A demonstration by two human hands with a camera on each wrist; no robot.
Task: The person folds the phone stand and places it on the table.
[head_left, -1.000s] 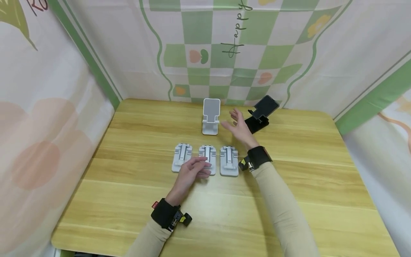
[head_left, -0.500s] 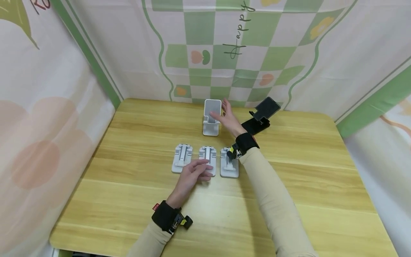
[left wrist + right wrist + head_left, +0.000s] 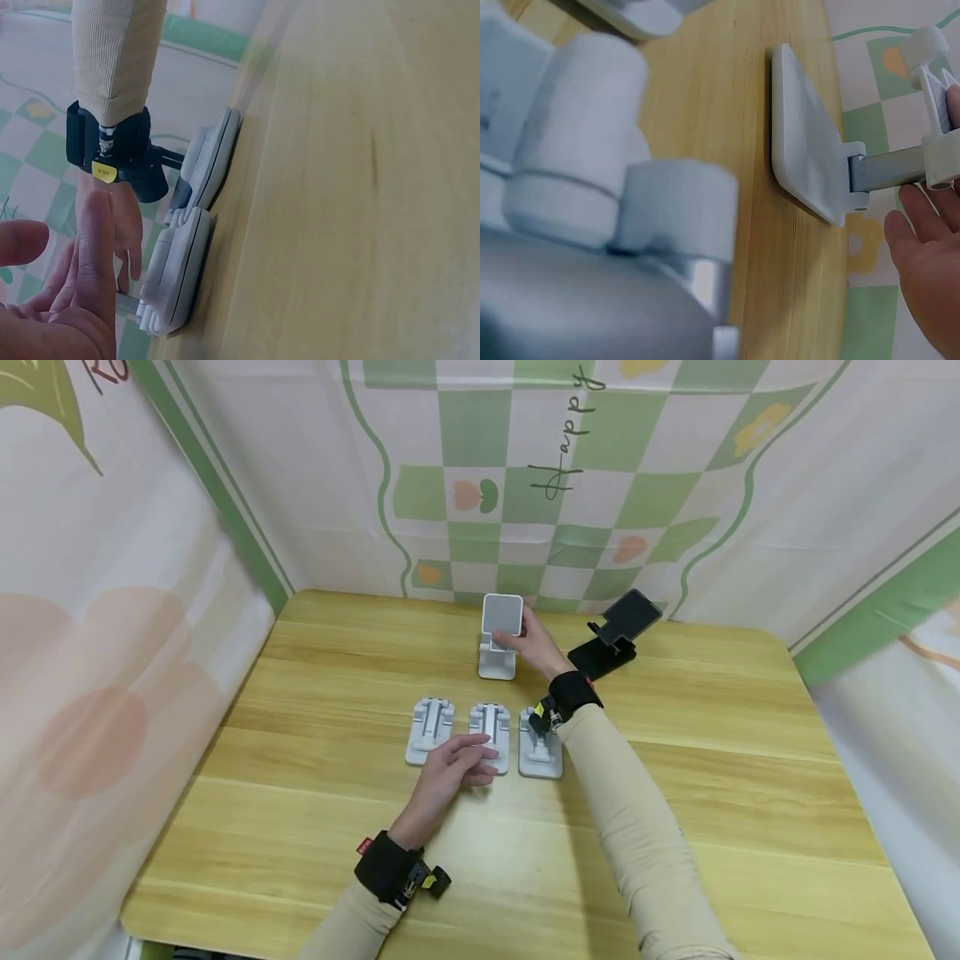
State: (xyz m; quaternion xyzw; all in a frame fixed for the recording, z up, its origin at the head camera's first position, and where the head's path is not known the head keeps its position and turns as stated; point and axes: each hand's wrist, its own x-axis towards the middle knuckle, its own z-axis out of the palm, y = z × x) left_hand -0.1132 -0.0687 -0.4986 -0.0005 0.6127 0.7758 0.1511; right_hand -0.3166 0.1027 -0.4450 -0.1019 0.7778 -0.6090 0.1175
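A white phone stand with a grey pad [image 3: 502, 612] stands unfolded at the back of the table. My right hand [image 3: 542, 647] pinches its upper plate from the right, thumb on the front and fingers behind. The right wrist view shows the stand's base [image 3: 806, 135] on the tabletop and its metal post [image 3: 891, 169] beside my fingers. My left hand [image 3: 453, 768] hovers with relaxed fingers by the middle folded phone stand [image 3: 490, 720], partly covering it. To either side lie a left folded stand [image 3: 430, 727] and a right one [image 3: 540, 767], the latter partly hidden by the right wrist's camera.
A black phone stand [image 3: 632, 617] stands unfolded at the back right, beyond my right hand. The wooden table [image 3: 300, 727] ends at a patterned curtain [image 3: 465, 435] behind. In the right wrist view, a folded stand [image 3: 577, 135] fills the near left.
My right hand has come left from beside the black stand to the white one and taken hold of its upper plate. That plate now tilts back more. The left hand has barely moved.
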